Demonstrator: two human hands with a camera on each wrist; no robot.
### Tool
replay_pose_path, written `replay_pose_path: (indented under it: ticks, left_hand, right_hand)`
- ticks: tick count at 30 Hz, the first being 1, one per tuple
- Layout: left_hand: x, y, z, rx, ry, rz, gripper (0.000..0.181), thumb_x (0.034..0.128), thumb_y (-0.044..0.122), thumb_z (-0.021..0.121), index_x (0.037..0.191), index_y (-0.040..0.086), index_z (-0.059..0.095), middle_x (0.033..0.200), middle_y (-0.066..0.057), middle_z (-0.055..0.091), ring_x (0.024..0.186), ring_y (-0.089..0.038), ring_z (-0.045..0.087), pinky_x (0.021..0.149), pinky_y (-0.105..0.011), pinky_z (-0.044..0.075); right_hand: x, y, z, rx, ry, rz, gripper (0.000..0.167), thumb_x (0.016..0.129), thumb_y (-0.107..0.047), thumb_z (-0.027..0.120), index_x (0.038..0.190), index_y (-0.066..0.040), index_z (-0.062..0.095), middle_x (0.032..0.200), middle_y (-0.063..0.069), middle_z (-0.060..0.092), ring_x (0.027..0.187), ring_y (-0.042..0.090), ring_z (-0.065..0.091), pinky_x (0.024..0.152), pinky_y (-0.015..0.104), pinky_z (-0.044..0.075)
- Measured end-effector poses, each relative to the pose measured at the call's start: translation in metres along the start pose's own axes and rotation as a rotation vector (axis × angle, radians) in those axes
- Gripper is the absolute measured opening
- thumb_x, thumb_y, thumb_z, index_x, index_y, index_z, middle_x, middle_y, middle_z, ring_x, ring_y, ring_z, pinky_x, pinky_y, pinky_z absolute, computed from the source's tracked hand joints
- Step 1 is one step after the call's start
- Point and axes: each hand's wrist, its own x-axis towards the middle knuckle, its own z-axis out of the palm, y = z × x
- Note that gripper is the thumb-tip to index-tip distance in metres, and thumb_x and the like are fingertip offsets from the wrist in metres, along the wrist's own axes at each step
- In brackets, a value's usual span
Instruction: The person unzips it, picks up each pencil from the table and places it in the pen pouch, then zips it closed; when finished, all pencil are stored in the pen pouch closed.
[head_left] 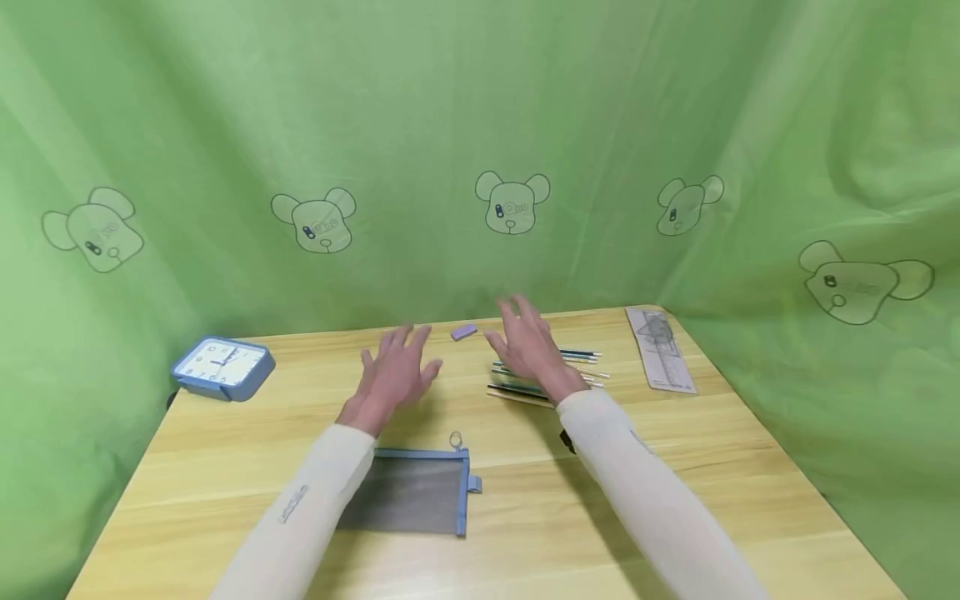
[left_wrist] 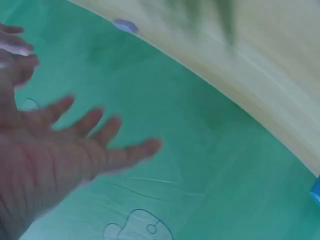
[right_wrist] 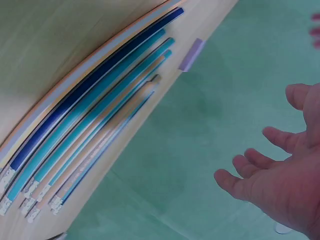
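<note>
In the head view my left hand (head_left: 395, 372) hovers over the middle of the table, fingers spread and holding nothing. The right hand (head_left: 527, 343), also spread and bare, is above a row of pencils (right_wrist: 85, 105), partly covering them in the head view. Between the hands, near the back edge, lies a purple eraser (head_left: 464, 332). A mesh zip pouch (head_left: 420, 492) with blue trim and a ring on its zipper lies in front, its left part hidden by the left sleeve. The left wrist view shows the palm (left_wrist: 55, 160) with fingers apart.
A blue clock (head_left: 225, 367) stands at the table's back left. At the back right lies a clear ruler (head_left: 662, 350) with other clear pieces on it. Green curtain (head_left: 420, 125) with bear-head outlines surrounds the table (head_left: 517, 533). A small black object (head_left: 567, 441) shows beside the right sleeve.
</note>
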Motion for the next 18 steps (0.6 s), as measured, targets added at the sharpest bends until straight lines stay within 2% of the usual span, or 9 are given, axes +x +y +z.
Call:
replay_pose_path:
  ticks: [5,8,10,12,15,18]
  left_hand:
    - [-0.039,-0.008,0.014,-0.029,-0.23,0.052,0.067,0.1041,0.039,0.069,0.161,0.01,0.047,0.169,-0.025,0.04,0.154,-0.05,0.039,0.12,-0.084,0.027]
    - [-0.057,-0.016,0.027,-0.002,-0.313,0.085,0.071,0.0962,0.042,0.079,0.153,0.007,0.055,0.16,-0.025,0.049,0.146,-0.048,0.048,0.116,-0.081,0.036]
    - [-0.066,-0.021,0.036,0.019,-0.313,0.101,0.068,0.0903,0.042,0.086,0.144,0.007,0.062,0.149,-0.021,0.055,0.136,-0.042,0.053,0.112,-0.075,0.044]
    - [-0.071,-0.024,0.043,0.036,-0.287,0.117,0.058,0.0869,0.04,0.089,0.129,0.008,0.066,0.134,-0.015,0.058,0.123,-0.035,0.053,0.103,-0.065,0.05]
    - [-0.075,-0.025,0.05,0.047,-0.252,0.127,0.045,0.0859,0.038,0.09,0.112,0.01,0.066,0.117,-0.008,0.054,0.109,-0.029,0.046,0.089,-0.053,0.047]
    - [-0.077,-0.025,0.054,0.059,-0.249,0.133,0.04,0.0863,0.038,0.089,0.104,0.012,0.064,0.108,-0.005,0.051,0.102,-0.027,0.043,0.086,-0.051,0.044]
  right_hand:
    - [-0.022,-0.003,-0.005,0.033,0.034,-0.063,0.062,0.109,-0.034,0.061,0.159,-0.001,0.045,0.166,0.027,0.037,0.15,0.047,0.044,0.125,0.064,0.039]
    - [-0.039,-0.006,-0.004,0.062,0.019,-0.071,0.057,0.108,-0.033,0.064,0.154,-0.002,0.052,0.163,0.028,0.043,0.146,0.048,0.049,0.121,0.065,0.043]
    - [-0.052,-0.008,-0.003,0.076,-0.022,-0.069,0.053,0.107,-0.032,0.065,0.15,-0.003,0.056,0.161,0.026,0.047,0.145,0.047,0.051,0.12,0.063,0.045]
    - [-0.065,-0.01,0.001,0.097,-0.086,-0.071,0.05,0.107,-0.032,0.065,0.148,-0.003,0.059,0.158,0.024,0.051,0.144,0.044,0.054,0.12,0.061,0.047]
    - [-0.087,-0.013,0.008,0.179,-0.223,-0.093,0.044,0.108,-0.03,0.064,0.142,-0.003,0.064,0.147,0.019,0.064,0.134,0.036,0.063,0.114,0.055,0.054]
    - [-0.107,-0.013,0.016,0.313,-0.37,-0.127,0.036,0.109,-0.027,0.062,0.135,-0.003,0.068,0.13,0.011,0.074,0.121,0.028,0.07,0.106,0.049,0.059]
